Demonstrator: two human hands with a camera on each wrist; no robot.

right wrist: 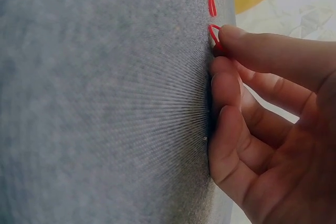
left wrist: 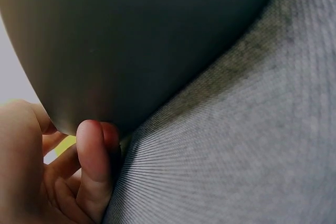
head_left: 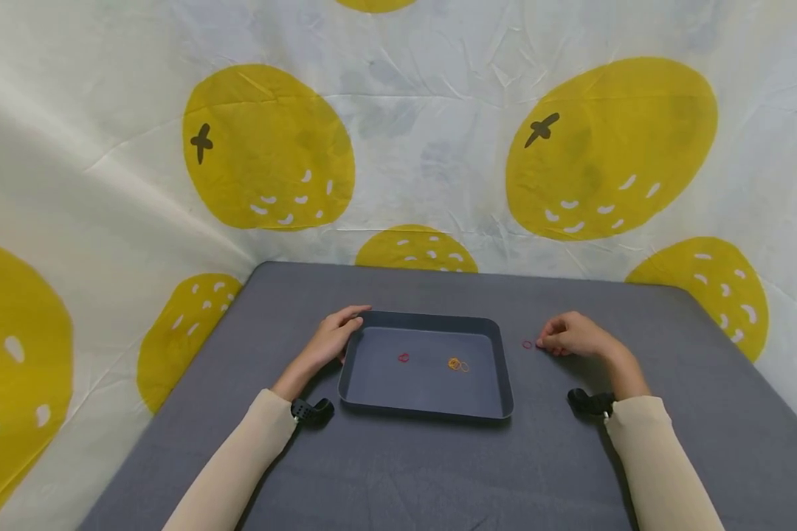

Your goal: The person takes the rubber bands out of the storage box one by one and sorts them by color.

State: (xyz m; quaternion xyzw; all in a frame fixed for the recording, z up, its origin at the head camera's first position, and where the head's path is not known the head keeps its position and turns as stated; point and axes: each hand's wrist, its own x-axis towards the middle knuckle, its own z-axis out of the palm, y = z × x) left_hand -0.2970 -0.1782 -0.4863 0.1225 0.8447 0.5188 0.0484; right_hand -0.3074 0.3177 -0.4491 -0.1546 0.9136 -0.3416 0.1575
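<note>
My left hand [head_left: 332, 338] holds the dark grey tray [head_left: 425, 414] at its far left corner. In the left wrist view curled fingers [left wrist: 93, 153] touch the tray's outer wall [left wrist: 136, 51], with the thumb up by the rim. To the right of the tray, my right hand [head_left: 576, 335] pinches a small red rubber band [right wrist: 214, 34] between thumb and forefinger, low against the table. A second red rubber band [head_left: 527, 344] lies on the table between that hand and the tray. Inside the tray are red rubber bands [head_left: 403, 358] left of centre and orange rubber bands [head_left: 454, 363] right of centre.
A grey cloth covers the table [head_left: 398, 472]. White curtain [head_left: 432, 162] with yellow fruit prints hangs behind and at both sides. Each wrist wears a black strap, such as the right strap [head_left: 590, 403].
</note>
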